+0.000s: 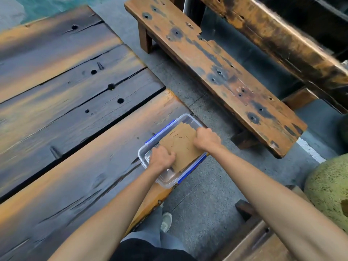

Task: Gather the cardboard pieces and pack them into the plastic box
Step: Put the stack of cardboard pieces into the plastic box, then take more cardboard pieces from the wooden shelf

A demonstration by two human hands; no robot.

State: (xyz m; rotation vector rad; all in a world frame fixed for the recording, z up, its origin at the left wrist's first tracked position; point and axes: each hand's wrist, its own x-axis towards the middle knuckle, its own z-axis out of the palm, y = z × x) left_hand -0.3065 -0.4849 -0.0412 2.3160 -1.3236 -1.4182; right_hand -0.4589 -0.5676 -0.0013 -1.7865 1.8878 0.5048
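The plastic box [170,180] is a clear, rounded-corner rectangular tub with blue latch clips along its two long sides, lidless, sitting at the right edge of the plank table, its long axis running from about 7 o'clock to 1 o'clock. The cardboard pieces [181,146] are flat brown sheets, stacked with staggered edges showing at the 1 o'clock end. The stack lies tilted across the box's opening, possibly only partly inside; thin curved cut lines mark the top sheet.
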